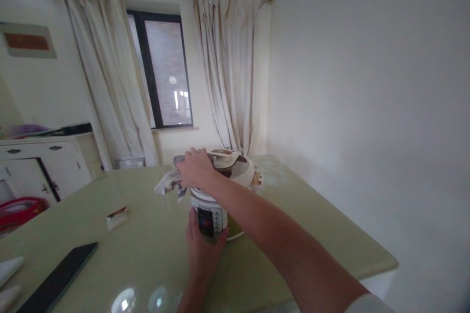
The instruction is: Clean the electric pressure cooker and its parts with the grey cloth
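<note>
A white and green electric cooker (220,217) stands upright on the table, with a dark control panel on its front. My left hand (201,247) grips the lower front of it, thumb and fingers on either side of the panel. My right hand (197,168) is closed on a grey-and-white cloth (168,183) and presses it against the upper left of the cooker. Part of the cloth hangs loose to the left. My right forearm crosses in front of the cooker and hides part of its body. A white curved handle shows on top.
The pale green table (147,264) reaches to the wall on the right. A black phone-like slab (58,279) and a small packet (117,217) lie to the left. Behind the cooker's right side is a small yellow-brown item (258,180). A white cabinet (60,159) and a red basin (22,212) stand farther left.
</note>
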`<action>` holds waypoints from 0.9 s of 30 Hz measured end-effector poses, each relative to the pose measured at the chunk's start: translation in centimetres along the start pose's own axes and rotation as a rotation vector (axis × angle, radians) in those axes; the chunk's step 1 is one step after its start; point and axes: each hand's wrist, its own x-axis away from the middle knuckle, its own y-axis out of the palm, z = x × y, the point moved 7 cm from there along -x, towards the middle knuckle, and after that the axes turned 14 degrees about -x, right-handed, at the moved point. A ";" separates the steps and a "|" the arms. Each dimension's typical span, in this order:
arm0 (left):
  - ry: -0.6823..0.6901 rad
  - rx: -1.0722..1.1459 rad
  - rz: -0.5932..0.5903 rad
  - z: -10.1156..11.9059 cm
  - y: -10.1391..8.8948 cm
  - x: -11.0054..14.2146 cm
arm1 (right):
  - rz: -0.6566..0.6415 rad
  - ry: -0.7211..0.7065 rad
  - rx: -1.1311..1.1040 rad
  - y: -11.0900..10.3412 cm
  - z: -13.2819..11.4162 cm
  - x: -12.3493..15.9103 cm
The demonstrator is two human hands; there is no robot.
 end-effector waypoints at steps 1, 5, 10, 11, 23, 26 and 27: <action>-0.004 -0.001 -0.001 0.0 0.0 0.0 | -0.007 -0.005 0.003 0.1 -0.2 -0.2; -0.022 -0.009 -0.020 -0.2 -0.1 0.0 | 0.000 0.014 -0.012 0.1 -0.1 0.0; -0.024 -0.011 -0.035 -0.2 -0.1 -0.1 | 0.042 0.008 -0.021 -0.4 0.1 1.0; -0.019 -0.009 -0.031 -0.2 -0.2 -0.1 | 0.045 0.007 -0.024 -0.4 0.2 1.1; -0.006 -0.028 -0.011 0.0 -0.3 -0.1 | 0.102 -0.086 -0.200 -1.3 2.1 3.0; 0.024 -0.030 -0.010 -0.1 -0.3 0.0 | 0.133 -0.221 -0.335 -2.4 4.7 6.4; 0.042 -0.034 -0.009 -0.1 -0.2 0.1 | 0.158 -0.253 -0.399 -2.8 6.0 7.7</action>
